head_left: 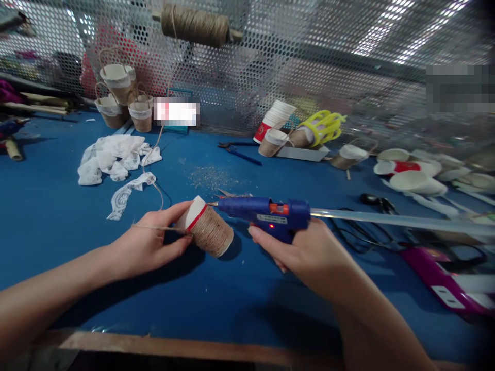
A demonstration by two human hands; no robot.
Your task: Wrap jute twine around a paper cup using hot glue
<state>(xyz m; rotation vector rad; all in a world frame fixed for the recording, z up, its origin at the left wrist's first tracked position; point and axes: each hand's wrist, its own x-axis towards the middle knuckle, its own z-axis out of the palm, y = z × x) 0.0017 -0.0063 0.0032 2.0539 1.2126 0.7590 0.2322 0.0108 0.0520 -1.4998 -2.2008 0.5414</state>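
My left hand (154, 242) grips a paper cup (212, 233) by its open end, tilted above the blue table. Brown twine is wound round most of the cup, with a red and white band bare near the rim. A loose strand of twine (149, 225) crosses my left fingers. My right hand (305, 252) is closed on the handle of a blue glue gun (263, 212), which has a red light lit and a long clear glue stick in its back. The gun's nozzle points left, beside the cup's upper edge.
Crumpled white lace (112, 157) lies at the left, with twine-wrapped baskets (141, 114) behind it. A twine spool (195, 26) hangs on the mesh. Blue-handled pliers (243, 154) and stacked cups (274, 121) stand further back. At the right are cables and a purple power strip (436, 281).
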